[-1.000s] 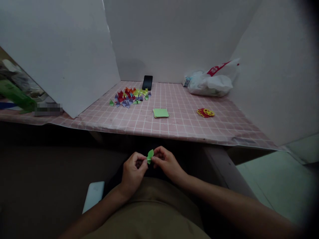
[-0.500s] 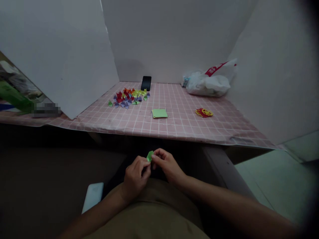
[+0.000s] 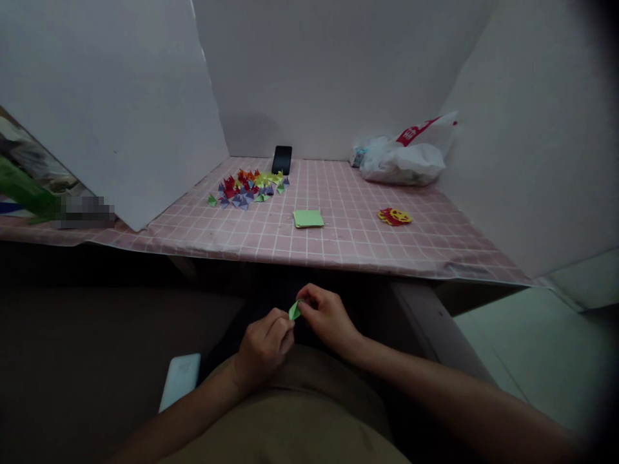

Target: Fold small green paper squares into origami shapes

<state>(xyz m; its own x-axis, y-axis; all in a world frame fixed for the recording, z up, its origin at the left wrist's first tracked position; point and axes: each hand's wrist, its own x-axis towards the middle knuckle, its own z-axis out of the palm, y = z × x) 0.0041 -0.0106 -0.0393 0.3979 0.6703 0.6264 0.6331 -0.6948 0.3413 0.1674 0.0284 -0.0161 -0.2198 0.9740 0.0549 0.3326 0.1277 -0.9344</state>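
Pink, white-gridded surface [image 3: 358, 241] stands amid pale grey panels [image 3: 333, 84]; square, green-topped paper stack [image 3: 308, 218] lies near its front edge, multicoloured folded-paper cluster [image 3: 248, 188] farther back, leftward. Over the lap, small folded green paper piece [image 3: 294, 310] sits between the hands, fingers of left hand [image 3: 268, 338] and right hand [image 3: 329, 316] pinching it.

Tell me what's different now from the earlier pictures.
The green paper looks narrower and sits slightly nearer the body. The left hand has shifted slightly right and curled in more; the right hand has barely moved. Both keep hold of the paper; nothing was let go or newly grasped. The stack, folded pieces, phone and bag stayed put.
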